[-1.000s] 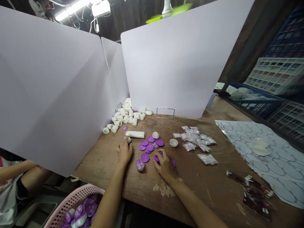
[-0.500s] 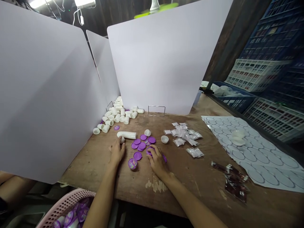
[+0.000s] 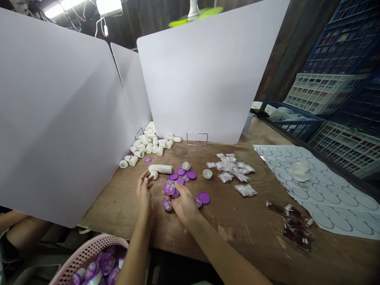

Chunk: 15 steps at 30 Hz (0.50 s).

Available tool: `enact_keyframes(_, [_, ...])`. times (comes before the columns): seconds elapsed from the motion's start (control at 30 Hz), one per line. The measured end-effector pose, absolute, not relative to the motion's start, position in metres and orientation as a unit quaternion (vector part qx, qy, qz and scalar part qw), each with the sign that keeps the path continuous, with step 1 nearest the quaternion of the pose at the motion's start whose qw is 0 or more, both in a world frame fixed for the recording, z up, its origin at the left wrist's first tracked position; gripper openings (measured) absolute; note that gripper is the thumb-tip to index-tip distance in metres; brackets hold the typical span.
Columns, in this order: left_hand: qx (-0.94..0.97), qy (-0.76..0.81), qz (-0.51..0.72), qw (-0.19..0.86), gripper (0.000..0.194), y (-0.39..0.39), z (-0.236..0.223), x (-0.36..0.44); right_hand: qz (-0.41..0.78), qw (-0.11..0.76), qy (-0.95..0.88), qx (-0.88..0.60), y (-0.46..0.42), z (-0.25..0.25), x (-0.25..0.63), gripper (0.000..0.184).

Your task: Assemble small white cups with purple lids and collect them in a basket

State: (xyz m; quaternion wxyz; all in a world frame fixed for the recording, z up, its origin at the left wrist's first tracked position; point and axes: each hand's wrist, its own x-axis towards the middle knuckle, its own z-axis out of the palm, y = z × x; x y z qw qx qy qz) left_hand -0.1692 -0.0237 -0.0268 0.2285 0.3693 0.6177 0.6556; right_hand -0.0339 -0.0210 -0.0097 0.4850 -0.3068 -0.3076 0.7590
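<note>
My right hand (image 3: 186, 204) is closed on a few purple lids (image 3: 170, 187) with printed tops, its thumb along their edge. Beside it, my left hand (image 3: 144, 194) is raised with fingers loosely apart and nothing in them, near a small white cup (image 3: 153, 174) at the end of a row of nested white cups (image 3: 162, 169). Loose purple lids (image 3: 191, 175) lie beyond my right hand, and another purple lid (image 3: 204, 197) lies to its right. Below the held lids sits a purple-topped cup (image 3: 167, 204), partly hidden by the hand.
White cups (image 3: 148, 146) are heaped at the back left against white partitions (image 3: 204, 79). Clear packets (image 3: 234, 168), dark red packets (image 3: 292, 227) and a sheet of circles (image 3: 320, 190) lie rightward. A pink basket (image 3: 84, 257) of lidded cups stands below left.
My right hand has picked up purple lids from the table and moved left with them, turning over. My left hand has lifted back from the white cup. The view has shifted.
</note>
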Motion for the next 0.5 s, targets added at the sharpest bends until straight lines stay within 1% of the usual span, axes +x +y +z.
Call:
enact_keyframes(0.07, [0.276,0.475,0.753,0.362,0.056,-0.05,-0.016,-0.158,0.664,0.511,-0.447,-0.313,-0.038,-0.003,-0.057,0.019])
enact_keyframes(0.1, [0.227,0.424,0.782,0.398,0.054,-0.063,-0.013,-0.155,0.607,0.503,-0.533,-0.308,-0.047,0.0,-0.067,0.017])
enact_keyframes(0.13, [0.186,0.394,0.798,0.415,0.052,-0.076,-0.011,-0.155,0.556,0.478,-0.611,-0.298,-0.056,0.001,-0.075,0.019])
enact_keyframes(0.2, [0.118,0.38,0.816,0.419,0.047,-0.095,-0.012,-0.16,0.495,0.408,-0.718,-0.269,-0.072,0.002,-0.088,0.029])
enact_keyframes(0.27, [0.064,0.381,0.817,0.428,0.047,-0.107,-0.018,-0.172,0.484,0.359,-0.762,-0.237,-0.086,0.001,-0.097,0.042])
enact_keyframes(0.33, [0.001,0.378,0.816,0.437,0.043,-0.116,-0.026,-0.185,0.488,0.36,-0.77,-0.201,-0.096,-0.001,-0.1,0.048])
enact_keyframes(0.43, [-0.101,0.333,0.849,0.397,0.029,-0.134,-0.032,-0.209,0.514,0.401,-0.734,-0.192,-0.103,-0.004,-0.098,0.046])
enact_keyframes(0.5, [-0.137,0.281,0.883,0.349,0.028,-0.152,-0.027,-0.229,0.548,0.419,-0.695,-0.203,-0.102,-0.007,-0.094,0.043])
